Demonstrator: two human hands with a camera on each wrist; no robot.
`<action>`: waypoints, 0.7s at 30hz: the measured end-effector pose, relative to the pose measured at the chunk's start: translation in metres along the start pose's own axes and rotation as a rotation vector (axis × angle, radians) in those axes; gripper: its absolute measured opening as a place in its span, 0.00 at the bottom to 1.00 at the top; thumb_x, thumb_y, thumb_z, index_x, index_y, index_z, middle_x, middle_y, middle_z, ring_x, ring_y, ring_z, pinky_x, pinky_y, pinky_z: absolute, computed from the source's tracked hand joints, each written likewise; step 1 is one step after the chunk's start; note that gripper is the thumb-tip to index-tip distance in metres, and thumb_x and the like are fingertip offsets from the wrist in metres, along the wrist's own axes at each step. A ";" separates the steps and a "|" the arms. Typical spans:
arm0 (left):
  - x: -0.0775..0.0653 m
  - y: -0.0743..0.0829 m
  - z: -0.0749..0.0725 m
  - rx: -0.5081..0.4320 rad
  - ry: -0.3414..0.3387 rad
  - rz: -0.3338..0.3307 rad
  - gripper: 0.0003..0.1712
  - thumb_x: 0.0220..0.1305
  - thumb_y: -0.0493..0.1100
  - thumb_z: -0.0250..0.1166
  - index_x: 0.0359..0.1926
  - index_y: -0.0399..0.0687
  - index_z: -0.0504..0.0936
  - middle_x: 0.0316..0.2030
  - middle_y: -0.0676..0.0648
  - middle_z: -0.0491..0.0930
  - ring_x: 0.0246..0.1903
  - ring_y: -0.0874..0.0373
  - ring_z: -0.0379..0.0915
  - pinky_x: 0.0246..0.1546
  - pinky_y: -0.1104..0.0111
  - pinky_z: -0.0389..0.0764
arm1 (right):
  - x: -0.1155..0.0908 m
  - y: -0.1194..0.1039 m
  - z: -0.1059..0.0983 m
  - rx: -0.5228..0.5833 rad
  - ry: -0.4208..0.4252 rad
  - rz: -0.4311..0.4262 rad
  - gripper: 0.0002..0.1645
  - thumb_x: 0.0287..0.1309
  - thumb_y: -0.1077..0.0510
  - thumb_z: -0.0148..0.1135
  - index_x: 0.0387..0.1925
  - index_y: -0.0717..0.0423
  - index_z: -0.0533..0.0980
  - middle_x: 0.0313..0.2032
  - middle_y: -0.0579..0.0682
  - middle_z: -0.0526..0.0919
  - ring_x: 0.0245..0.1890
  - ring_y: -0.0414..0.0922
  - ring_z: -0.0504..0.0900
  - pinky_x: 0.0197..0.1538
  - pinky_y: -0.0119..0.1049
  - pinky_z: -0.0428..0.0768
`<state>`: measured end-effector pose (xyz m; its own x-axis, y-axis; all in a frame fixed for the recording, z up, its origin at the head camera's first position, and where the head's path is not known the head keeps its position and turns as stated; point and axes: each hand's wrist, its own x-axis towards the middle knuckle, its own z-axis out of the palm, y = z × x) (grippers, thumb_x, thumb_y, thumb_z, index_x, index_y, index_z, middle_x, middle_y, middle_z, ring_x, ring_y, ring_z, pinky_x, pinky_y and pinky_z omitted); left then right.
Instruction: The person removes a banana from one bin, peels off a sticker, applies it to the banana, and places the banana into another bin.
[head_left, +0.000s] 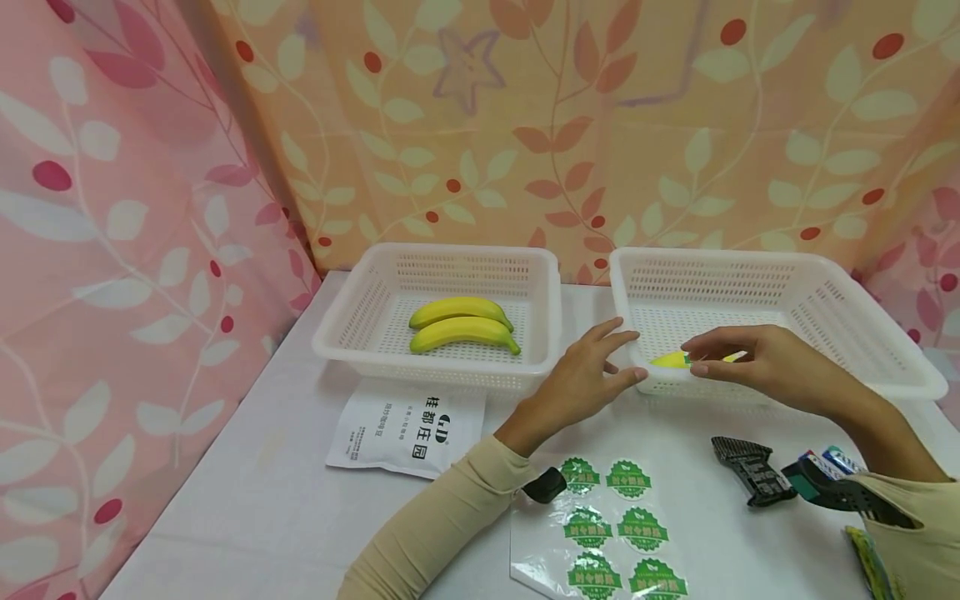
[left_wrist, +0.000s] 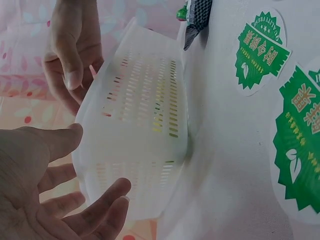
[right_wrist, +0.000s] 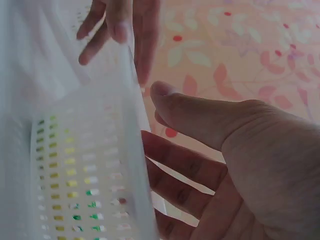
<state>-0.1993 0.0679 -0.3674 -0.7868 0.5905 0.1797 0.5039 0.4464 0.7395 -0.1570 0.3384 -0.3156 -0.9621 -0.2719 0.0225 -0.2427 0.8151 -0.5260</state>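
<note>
In the head view a yellow piece (head_left: 670,359), mostly hidden, lies in the right white basket (head_left: 825,385) near its front left corner. It looks like a banana with a green patch on it. My right hand (head_left: 765,367) reaches over the front rim just above it, thumb and fingers apart. In the right wrist view nothing shows between those fingers (right_wrist: 185,170). Spread fingers of my left hand (head_left: 581,383) are at the same basket's left corner; whether they touch the rim I cannot tell. Two bananas (head_left: 465,333) lie in the left white basket (head_left: 442,371).
A white pouch (head_left: 408,429) lies before the left basket. A sheet of green stickers (head_left: 611,521) lies below my left hand. Near my right forearm are a black packet (head_left: 752,471), blue-and-white packets (head_left: 842,460) and a green-yellow packet (head_left: 870,562). A patterned curtain (head_left: 480,150) hangs behind.
</note>
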 end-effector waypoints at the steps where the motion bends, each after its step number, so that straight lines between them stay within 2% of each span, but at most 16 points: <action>1: 0.000 0.000 0.000 -0.002 0.000 -0.002 0.34 0.76 0.53 0.67 0.78 0.56 0.70 0.82 0.53 0.58 0.53 0.60 0.86 0.46 0.80 0.81 | -0.002 -0.001 0.003 0.008 0.002 -0.001 0.22 0.69 0.47 0.71 0.58 0.54 0.86 0.51 0.53 0.90 0.50 0.53 0.87 0.47 0.41 0.87; 3: 0.000 0.000 0.000 -0.003 0.000 -0.003 0.34 0.76 0.53 0.67 0.78 0.57 0.70 0.82 0.53 0.58 0.53 0.60 0.86 0.46 0.79 0.81 | -0.005 -0.004 0.009 0.022 0.007 0.006 0.23 0.69 0.47 0.71 0.58 0.54 0.85 0.51 0.54 0.89 0.48 0.52 0.86 0.44 0.36 0.86; 8: -0.001 -0.001 0.001 -0.005 0.001 -0.003 0.34 0.76 0.53 0.66 0.78 0.57 0.70 0.82 0.54 0.57 0.52 0.62 0.85 0.46 0.79 0.80 | -0.009 -0.005 0.021 0.027 0.032 0.041 0.25 0.69 0.46 0.71 0.58 0.57 0.85 0.54 0.60 0.87 0.47 0.55 0.86 0.42 0.41 0.88; 12: -0.002 0.000 0.001 -0.014 -0.006 -0.014 0.35 0.76 0.54 0.66 0.79 0.58 0.69 0.83 0.54 0.56 0.55 0.61 0.84 0.48 0.78 0.81 | -0.010 -0.003 0.027 0.020 0.048 0.063 0.25 0.69 0.44 0.71 0.59 0.56 0.85 0.56 0.63 0.86 0.51 0.59 0.83 0.45 0.50 0.87; 15: -0.007 0.002 0.000 -0.010 -0.008 -0.005 0.35 0.77 0.54 0.66 0.79 0.57 0.68 0.83 0.52 0.56 0.58 0.59 0.83 0.50 0.77 0.81 | -0.011 -0.003 0.028 0.022 0.068 0.052 0.24 0.69 0.45 0.71 0.58 0.55 0.86 0.55 0.62 0.87 0.51 0.58 0.83 0.44 0.46 0.87; 18: -0.014 0.005 -0.006 -0.003 -0.001 0.055 0.34 0.77 0.53 0.66 0.78 0.54 0.69 0.79 0.48 0.63 0.59 0.57 0.82 0.52 0.77 0.81 | -0.012 -0.002 0.028 0.022 0.085 0.041 0.23 0.68 0.46 0.72 0.57 0.54 0.86 0.55 0.62 0.86 0.51 0.59 0.83 0.42 0.40 0.85; 21: -0.025 0.006 -0.015 0.000 0.014 0.167 0.31 0.76 0.50 0.67 0.76 0.51 0.72 0.72 0.47 0.73 0.59 0.59 0.83 0.53 0.79 0.80 | -0.012 -0.001 0.029 0.033 0.092 0.040 0.22 0.69 0.47 0.72 0.57 0.55 0.86 0.57 0.64 0.85 0.52 0.61 0.83 0.43 0.45 0.87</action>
<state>-0.1822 0.0455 -0.3574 -0.6969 0.6471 0.3093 0.6283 0.3431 0.6982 -0.1414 0.3260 -0.3399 -0.9787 -0.1899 0.0785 -0.2011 0.8069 -0.5553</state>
